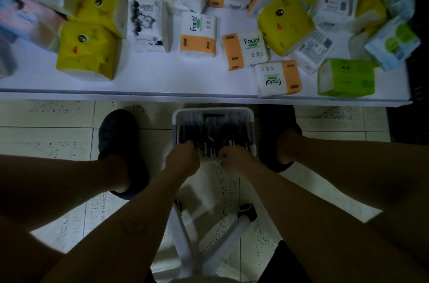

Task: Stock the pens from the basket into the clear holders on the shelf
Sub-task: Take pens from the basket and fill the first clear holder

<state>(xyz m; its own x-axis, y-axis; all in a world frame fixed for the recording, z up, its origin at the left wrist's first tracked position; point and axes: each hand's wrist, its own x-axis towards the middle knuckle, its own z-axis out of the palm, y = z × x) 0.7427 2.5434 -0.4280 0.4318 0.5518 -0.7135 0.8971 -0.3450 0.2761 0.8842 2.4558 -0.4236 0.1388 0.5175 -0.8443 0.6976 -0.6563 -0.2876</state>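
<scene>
1. At the near rim of the basket (213,111), the left hand (183,158) and the right hand (235,159) are seen side by side. Their fingers are curled down among the pens (209,130). Whether any pen is actually gripped cannot be told in the blur and dim light.
2. The pens lie just beyond the fingers, packed inside the basket. Their long axis runs from the near rim to the far rim. Pale ends are turned towards the hands, but which end is the tip cannot be told.
3. Both hands are judged equally near, so a pinch across the shafts is called for.
4. Beyond the basket's far rim, the shelf (162,81) is loaded with tissue packs (88,50). No clear holders are seen.
</scene>
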